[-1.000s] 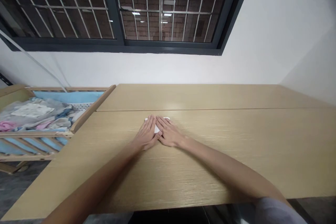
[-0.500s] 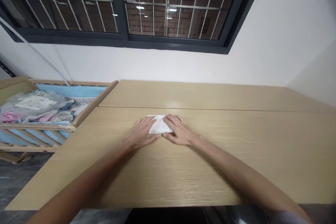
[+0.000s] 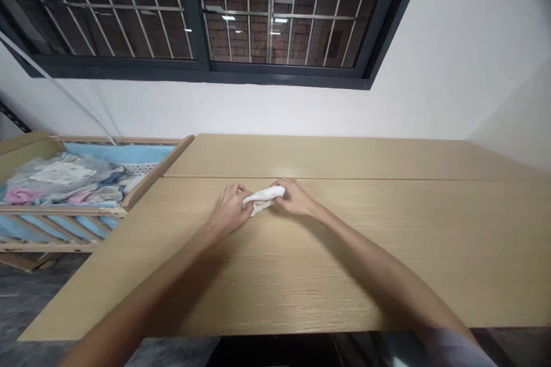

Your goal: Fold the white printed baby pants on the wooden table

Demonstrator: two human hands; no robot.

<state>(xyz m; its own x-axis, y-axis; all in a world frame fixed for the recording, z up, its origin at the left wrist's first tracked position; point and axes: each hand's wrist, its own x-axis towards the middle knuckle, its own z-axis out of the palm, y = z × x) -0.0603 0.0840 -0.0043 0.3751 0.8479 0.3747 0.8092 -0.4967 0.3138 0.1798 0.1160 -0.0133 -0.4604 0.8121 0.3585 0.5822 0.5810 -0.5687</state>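
Observation:
A small folded white cloth (image 3: 263,196) with a faint print is held just above the wooden table (image 3: 344,241), near its middle seam. My left hand (image 3: 229,210) is closed on the cloth's left end. My right hand (image 3: 294,197) is closed on its right end. Both forearms reach in from the bottom of the view and lie over the tabletop.
A wooden crib (image 3: 142,180) stands against the table's left side, with a pile of small clothes (image 3: 64,180) on a blue lining. A white wall and a barred window (image 3: 206,11) lie behind the table. Dark floor shows at lower left.
Both hands lay flat on the cloth a second ago, then slid apart to its ends. Now they grip the ends and have lifted the cloth off the table.

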